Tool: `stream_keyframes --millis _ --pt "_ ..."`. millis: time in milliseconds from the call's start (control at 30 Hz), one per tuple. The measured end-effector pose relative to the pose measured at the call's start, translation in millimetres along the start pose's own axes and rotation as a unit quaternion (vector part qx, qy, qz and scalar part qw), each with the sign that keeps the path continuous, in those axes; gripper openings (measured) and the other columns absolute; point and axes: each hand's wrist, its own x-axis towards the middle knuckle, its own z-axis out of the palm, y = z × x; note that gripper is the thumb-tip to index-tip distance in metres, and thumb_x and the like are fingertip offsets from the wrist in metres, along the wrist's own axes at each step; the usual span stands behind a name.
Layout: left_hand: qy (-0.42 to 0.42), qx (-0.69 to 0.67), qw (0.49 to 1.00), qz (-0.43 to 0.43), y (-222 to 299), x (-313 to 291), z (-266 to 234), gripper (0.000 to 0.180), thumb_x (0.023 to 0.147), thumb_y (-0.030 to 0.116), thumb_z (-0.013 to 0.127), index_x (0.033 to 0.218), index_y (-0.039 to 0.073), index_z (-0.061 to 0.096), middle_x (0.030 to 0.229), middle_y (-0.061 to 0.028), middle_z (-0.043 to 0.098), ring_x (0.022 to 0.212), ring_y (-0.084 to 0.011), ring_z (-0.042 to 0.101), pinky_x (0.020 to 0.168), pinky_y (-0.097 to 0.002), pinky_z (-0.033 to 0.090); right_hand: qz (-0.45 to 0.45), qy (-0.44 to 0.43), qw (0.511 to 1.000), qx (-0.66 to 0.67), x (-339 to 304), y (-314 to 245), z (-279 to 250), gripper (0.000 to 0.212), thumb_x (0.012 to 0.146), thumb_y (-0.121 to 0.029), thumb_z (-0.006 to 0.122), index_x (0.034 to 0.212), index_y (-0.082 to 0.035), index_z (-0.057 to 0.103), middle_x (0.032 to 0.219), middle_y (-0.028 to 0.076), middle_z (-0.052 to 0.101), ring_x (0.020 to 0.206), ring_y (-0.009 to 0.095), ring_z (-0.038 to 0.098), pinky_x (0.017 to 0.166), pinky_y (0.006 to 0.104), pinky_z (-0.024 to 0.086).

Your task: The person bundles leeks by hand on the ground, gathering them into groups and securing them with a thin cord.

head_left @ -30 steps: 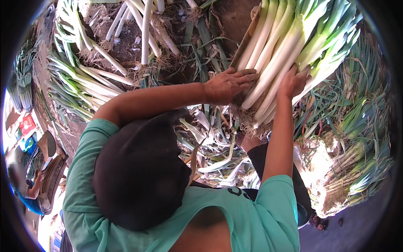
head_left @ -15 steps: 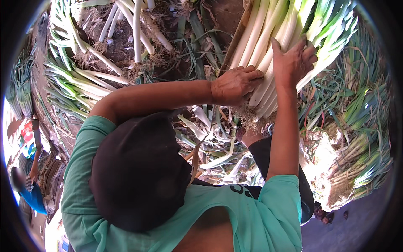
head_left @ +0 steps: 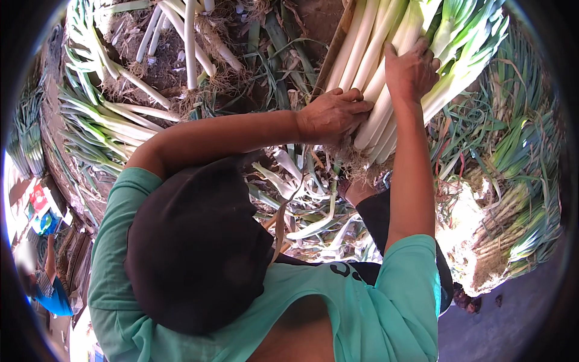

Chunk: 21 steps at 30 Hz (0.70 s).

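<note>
Right hand (head_left: 412, 73) clasping leeks (head_left: 374, 48), left hand (head_left: 333, 114) touching, grip unclear, dark-lettered green shirt (head_left: 401, 289)

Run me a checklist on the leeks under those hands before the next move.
1. Left hand touching the leeks near their root ends: ok.
2. Right hand on the leeks, farther up: ok.
3. Green tops all pointing one way: ok, upper right.
4. Root ends level: cannot tell; the left hand hides some.
5. Roots off: not ok, attached.
6. Ground below free of leaf scraps: not ok, littered.
</note>
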Motion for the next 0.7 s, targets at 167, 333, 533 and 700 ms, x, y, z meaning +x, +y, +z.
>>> stream_keyframes --millis 167,333,533,700 --pt "0.016 -0.024 1.0 -0.01 4.0 0.0 -0.7 0.043 0.062 0.005 0.064 0.105 0.005 0.063 0.128 -0.0056 0.05 0.113 -0.0252 0.048 0.091 -0.0375 0.044 0.09 -0.097 0.95 0.282 25.2 22.2 1.0 0.054 0.069 -0.032 0.075 0.109 0.001 0.06 0.098 0.015 0.066 0.087 0.029 0.063 0.079 0.0376 0.049" --pt "0.016 -0.047 0.999 -0.009 2.1 -3.6 2.1 0.048 0.063 0.002 0.062 0.111 0.004 0.061 0.128 -0.0065 0.051 0.113 -0.0258 0.048 0.092 -0.0374 0.044 0.201 -0.142 0.743 0.623 26.2 44.2 -26.3 0.045 0.068 -0.01 0.077 0.106 0.003 0.058 0.086 0.009 0.063 0.074 0.018 0.06 0.068 0.0279 0.049" --pt "0.028 -0.054 0.992 0.108 20.2 -2.5 1.0 0.04 0.07 0.006 0.061 0.109 0.003 0.06 0.13 -0.0076 0.049 0.12 -0.0252 0.046 0.091 -0.039 0.043 0.169 -0.07 0.755 0.629 26.1 76.2 -89.3 0.042 0.067 -0.009 0.076 0.102 0.003 0.056 0.073 0.006 0.057 0.063 0.016 0.056 0.059 0.0282 0.047" --pt "-0.042 -0.014 0.964 0.262 38.0 3.9 21.8 0.031 0.079 0.016 0.056 0.11 0.01 0.058 0.13 -0.0048 0.049 0.132 -0.0216 0.036 0.105 -0.0454 0.033 0.12 0.079 0.777 0.612 38.7 104.6 -107.9 0.034 0.069 -0.005 0.075 0.097 0.002 0.057 0.082 0.007 0.06 0.072 0.015 0.059 0.067 0.0261 0.048"
